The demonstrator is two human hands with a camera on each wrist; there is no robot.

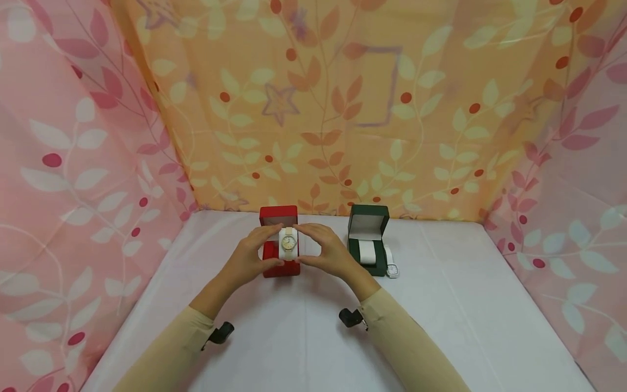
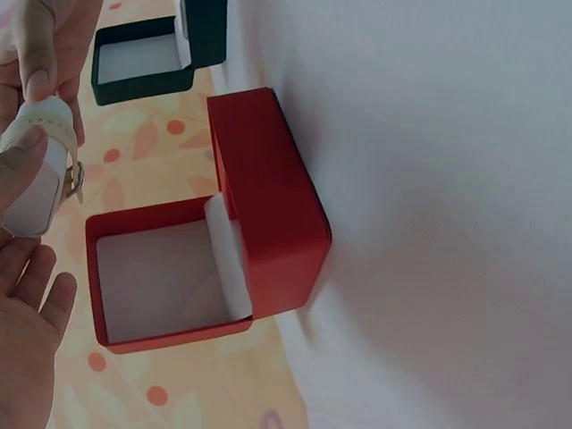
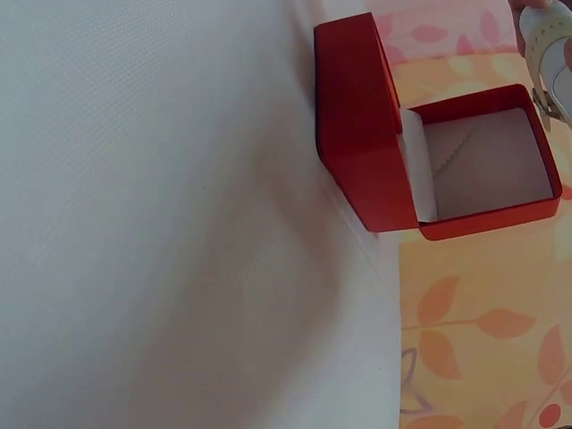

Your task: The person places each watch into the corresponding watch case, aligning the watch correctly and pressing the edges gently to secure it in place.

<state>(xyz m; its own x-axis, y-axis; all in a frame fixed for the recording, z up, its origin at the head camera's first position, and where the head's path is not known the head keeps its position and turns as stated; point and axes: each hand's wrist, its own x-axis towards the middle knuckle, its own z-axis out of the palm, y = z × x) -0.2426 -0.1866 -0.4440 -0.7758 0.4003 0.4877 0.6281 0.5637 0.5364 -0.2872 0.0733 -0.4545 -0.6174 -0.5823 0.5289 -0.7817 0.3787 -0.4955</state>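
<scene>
A wristwatch (image 1: 289,243) with a pale cream strap is wrapped round a white watch cushion (image 2: 34,198). My left hand (image 1: 252,253) grips one end of the cushion, and my right hand (image 1: 327,249) grips the other. Both hold it above an open red watch box (image 1: 281,270), dial facing me in the head view. In the left wrist view both thumbs press on the cushion, and the strap's buckle (image 2: 75,179) shows. The right wrist view catches the cushion and strap (image 3: 543,40) only at its upper right edge. The box's lid stands raised at the back.
Right of the red box stands an open dark green watch box (image 1: 369,211) with a white cushion (image 1: 367,252) inside. A second watch (image 1: 392,270) with a white strap lies against its right side. Floral cloth (image 1: 323,109) walls in the white table (image 1: 441,305) at the back and sides.
</scene>
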